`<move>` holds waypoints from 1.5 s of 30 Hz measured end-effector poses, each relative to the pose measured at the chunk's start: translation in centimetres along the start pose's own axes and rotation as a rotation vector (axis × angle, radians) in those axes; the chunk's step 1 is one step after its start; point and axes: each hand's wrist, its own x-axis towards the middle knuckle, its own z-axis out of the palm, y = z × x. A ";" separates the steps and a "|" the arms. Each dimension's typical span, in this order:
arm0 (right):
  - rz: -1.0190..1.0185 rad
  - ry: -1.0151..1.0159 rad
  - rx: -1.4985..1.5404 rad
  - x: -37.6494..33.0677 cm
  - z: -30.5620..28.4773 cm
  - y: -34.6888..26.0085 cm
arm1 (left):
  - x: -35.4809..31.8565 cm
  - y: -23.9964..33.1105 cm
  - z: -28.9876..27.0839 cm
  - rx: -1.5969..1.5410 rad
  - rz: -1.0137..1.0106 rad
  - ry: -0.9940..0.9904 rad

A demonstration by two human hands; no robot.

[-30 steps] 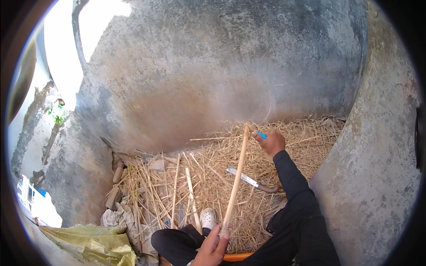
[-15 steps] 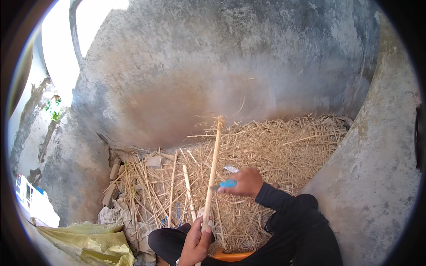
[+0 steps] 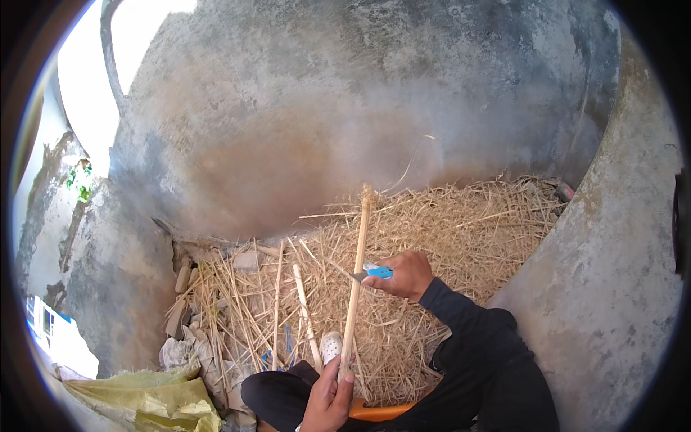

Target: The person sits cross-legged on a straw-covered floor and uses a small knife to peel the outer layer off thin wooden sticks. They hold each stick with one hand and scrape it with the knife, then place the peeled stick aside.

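My left hand (image 3: 330,400) is closed round the lower end of a pale stripped wooden stick (image 3: 358,252), which slants upward and away from me. Loose frayed fibres cling to the stick's far tip. In my right hand (image 3: 407,276) is a knife with a blue handle (image 3: 379,273). Its short dark blade (image 3: 359,276) lies against the stick's right side, roughly at mid-length. A thin sliver of wood shows just left of the blade.
Straw-like shavings (image 3: 461,245) cover the floor up to a concrete wall (image 3: 324,108). More pale sticks (image 3: 305,309) lie to the left, near a white clog (image 3: 331,346). A yellowish sack (image 3: 144,399) is at lower left, and something orange (image 3: 381,412) shows beneath me.
My right hand has moved the knife up along the stick, and the blade now touches it higher. The stick and my left hand have shifted slightly right.
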 end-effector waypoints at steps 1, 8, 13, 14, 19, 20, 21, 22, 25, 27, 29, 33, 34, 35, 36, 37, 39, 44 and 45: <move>-0.025 0.009 0.003 0.1 0.1 0.2 | 0.0 0.4 0.2 -0.102 -0.090 -0.009; 0.220 0.138 -0.190 3.0 -1.2 6.8 | -1.4 2.6 0.8 0.140 -0.043 -0.059; 0.378 0.197 -0.154 3.5 -2.3 8.7 | -2.3 1.6 1.4 0.175 0.010 -0.053; 0.394 0.199 -0.134 3.5 -2.6 8.4 | -2.3 2.1 1.1 0.137 -0.070 -0.077; 0.311 0.047 0.019 1.6 -2.9 4.4 | -1.6 1.0 0.4 -0.214 -0.240 -0.058; 0.221 -0.005 0.044 0.8 -3.0 3.2 | -0.9 2.3 0.4 -0.267 -0.269 -0.039; 0.114 -0.031 0.089 0.3 -3.1 1.7 | -0.3 3.5 0.4 -0.319 -0.298 -0.019; 0.008 -0.057 0.137 -0.1 -3.0 0.0 | -0.2 4.0 0.4 -0.369 -0.328 0.002; -0.228 -0.007 0.168 -1.2 -1.9 -2.7 | 0.1 2.9 0.6 -0.463 -0.279 0.013; -0.190 0.004 0.166 -1.0 -2.4 -2.6 | -0.3 2.6 0.7 -0.444 -0.249 0.011; -0.083 0.058 0.171 -0.4 -1.7 -1.2 | -1.3 2.5 1.4 -0.360 -0.232 -0.001; -0.015 0.092 0.135 0.1 -1.8 0.4 | -1.2 2.6 1.2 -0.390 -0.246 -0.041; -0.042 0.102 0.147 -0.2 -1.6 -0.1 | -1.2 2.7 1.1 -0.439 -0.268 -0.037; -0.070 0.113 0.158 -0.4 -1.4 -0.4 | -1.2 2.7 1.1 -0.433 -0.271 -0.034; -0.096 0.123 0.169 -0.6 -1.2 -0.8 | -1.1 2.6 1.1 -0.426 -0.274 -0.032; -0.121 0.095 0.134 -0.9 -2.0 -2.0 | -1.1 2.5 1.0 -0.413 -0.277 -0.025; -0.106 0.120 0.110 -0.3 -1.0 -1.0 | -1.2 2.0 0.9 -0.345 -0.265 -0.014; -0.117 0.229 0.011 0.8 -1.6 1.9 | -1.4 2.0 1.5 -0.323 -0.208 -0.042; -0.140 0.251 -0.063 1.0 -1.5 2.5 | -1.4 2.0 1.6 -0.294 -0.215 -0.043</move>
